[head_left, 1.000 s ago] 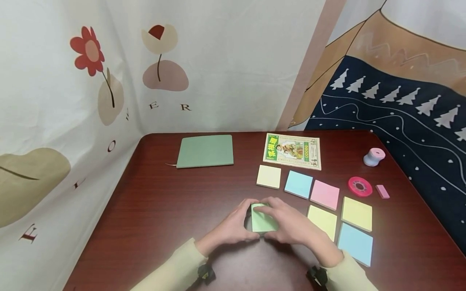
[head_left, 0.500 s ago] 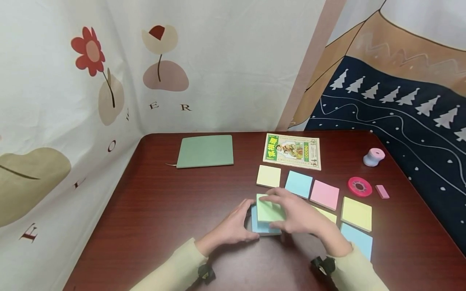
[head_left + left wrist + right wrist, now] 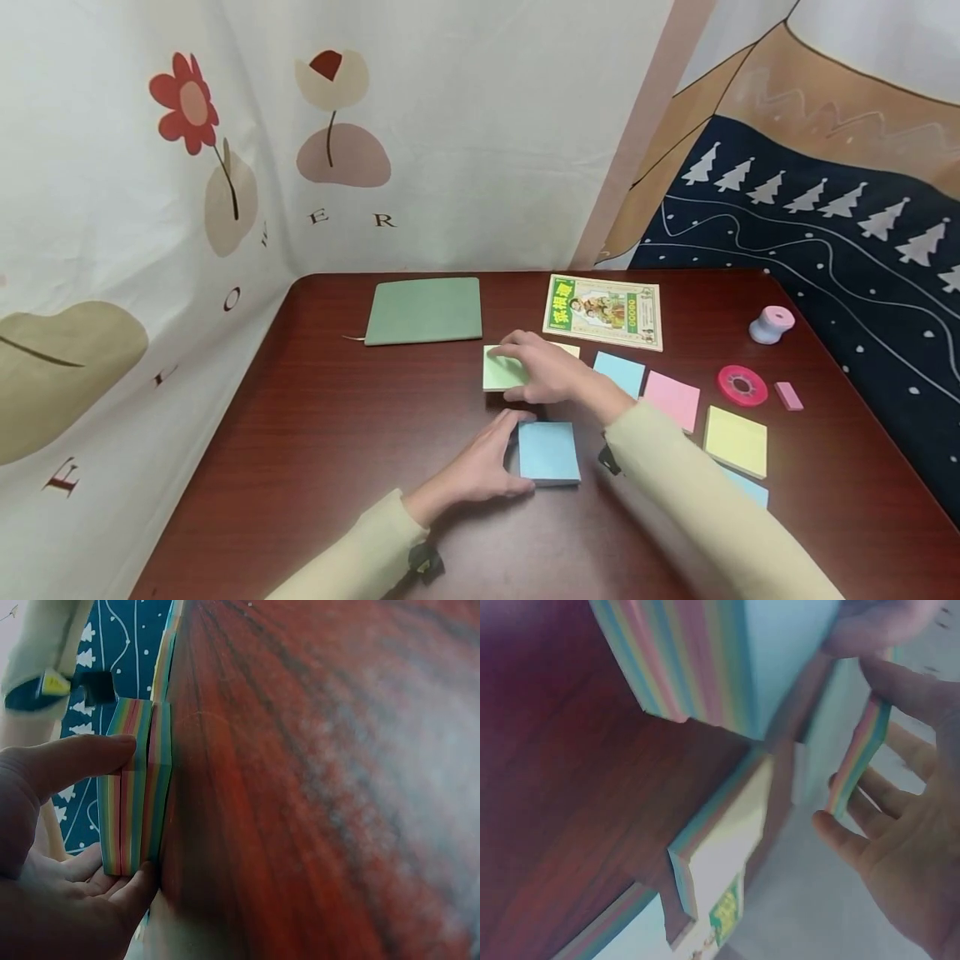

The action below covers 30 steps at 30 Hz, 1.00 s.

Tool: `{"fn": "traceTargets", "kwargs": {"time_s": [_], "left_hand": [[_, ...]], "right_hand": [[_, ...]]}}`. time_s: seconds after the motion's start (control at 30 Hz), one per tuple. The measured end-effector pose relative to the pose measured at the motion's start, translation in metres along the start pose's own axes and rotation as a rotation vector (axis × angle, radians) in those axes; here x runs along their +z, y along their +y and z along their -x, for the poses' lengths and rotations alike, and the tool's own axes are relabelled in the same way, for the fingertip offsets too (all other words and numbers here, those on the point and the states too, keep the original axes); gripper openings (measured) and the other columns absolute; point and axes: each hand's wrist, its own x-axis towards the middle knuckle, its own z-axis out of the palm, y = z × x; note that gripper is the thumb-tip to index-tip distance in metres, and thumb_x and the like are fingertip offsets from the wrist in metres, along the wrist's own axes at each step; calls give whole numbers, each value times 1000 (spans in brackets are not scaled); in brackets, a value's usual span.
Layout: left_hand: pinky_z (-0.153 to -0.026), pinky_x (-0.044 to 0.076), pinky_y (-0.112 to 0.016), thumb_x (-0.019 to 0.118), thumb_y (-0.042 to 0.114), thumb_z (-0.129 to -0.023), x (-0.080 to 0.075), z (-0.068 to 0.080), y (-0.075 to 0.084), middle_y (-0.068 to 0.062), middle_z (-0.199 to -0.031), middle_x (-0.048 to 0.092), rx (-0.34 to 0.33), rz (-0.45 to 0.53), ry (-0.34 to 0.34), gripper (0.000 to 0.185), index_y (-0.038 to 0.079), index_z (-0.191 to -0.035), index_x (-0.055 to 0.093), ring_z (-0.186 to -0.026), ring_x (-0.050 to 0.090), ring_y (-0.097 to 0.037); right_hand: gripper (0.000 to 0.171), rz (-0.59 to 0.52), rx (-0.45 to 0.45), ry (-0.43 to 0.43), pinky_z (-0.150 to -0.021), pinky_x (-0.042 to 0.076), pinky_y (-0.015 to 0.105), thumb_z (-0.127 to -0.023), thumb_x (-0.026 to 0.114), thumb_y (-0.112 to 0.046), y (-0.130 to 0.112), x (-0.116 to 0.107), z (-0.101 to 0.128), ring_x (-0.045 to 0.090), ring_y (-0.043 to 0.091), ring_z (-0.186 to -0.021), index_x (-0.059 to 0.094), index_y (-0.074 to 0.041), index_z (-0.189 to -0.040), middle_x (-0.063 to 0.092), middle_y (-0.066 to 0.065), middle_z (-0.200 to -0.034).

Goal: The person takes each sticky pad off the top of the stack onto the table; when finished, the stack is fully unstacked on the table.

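My left hand [image 3: 487, 462] holds the left side of a stack of sticky note pads [image 3: 549, 450] with a blue top. In the left wrist view, the thumb presses one side of the striped stack [image 3: 139, 802] and the fingertips lie at its lower end. Farther back, my right hand [image 3: 547, 367] grips a light green sticky note pad [image 3: 501, 375], lifted off the table. Its striped edge [image 3: 861, 750] shows between thumb and fingers in the right wrist view. A pale yellow pad [image 3: 724, 851] lies beside that hand, mostly hidden in the head view.
Blue [image 3: 621, 373], pink [image 3: 671, 402] and yellow [image 3: 735, 442] pads lie to the right, some partly behind the right sleeve. A green notebook [image 3: 423, 312] and a printed booklet [image 3: 602, 312] lie at the back. A ribbon spool [image 3: 771, 323], pink tape roll [image 3: 742, 385] and pink eraser-like block [image 3: 788, 396] are far right.
My right hand has lifted the green pad off the stack and carried it back and left, baring the blue top. My left hand has stayed at the stack.
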Motion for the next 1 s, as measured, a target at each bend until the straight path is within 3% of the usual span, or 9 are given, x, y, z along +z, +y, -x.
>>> {"fn": "traceTargets", "kwargs": {"time_s": [0.23,0.57,0.77,1.0], "left_hand": [[-98,43,-36,88,16,-70,0,-1,1,1,-131,47,-2,0,-10,84,10,-139,41,-113,49,-16],[-99,42,-38,87,15,-69,-1,1,1,0,-131,47,-9,3,-4,83,10,-139,41,-114,48,-17],[-99,43,-38,88,14,-69,-1,1,1,0,-131,47,1,2,-2,83,8,-138,42,-114,49,-18],[-97,43,-38,88,15,-68,-1,0,-1,-1,-131,47,6,-4,-1,84,9,-138,42,-113,49,-18]], "right_hand": [[63,73,20,-108,-97,45,39,-81,79,-28,1,13,-31,48,25,-121,55,-15,-139,50,7,-133],[61,145,64,-205,-95,46,38,-84,78,-32,-4,24,-41,46,24,-122,55,-18,-139,49,6,-136],[63,161,93,-219,-98,45,38,-85,76,-35,-2,25,-41,44,23,-126,53,-21,-141,46,5,-140],[61,73,44,-139,-100,43,41,-86,75,-34,-2,11,-21,42,27,-129,55,-15,-140,43,10,-145]]}}
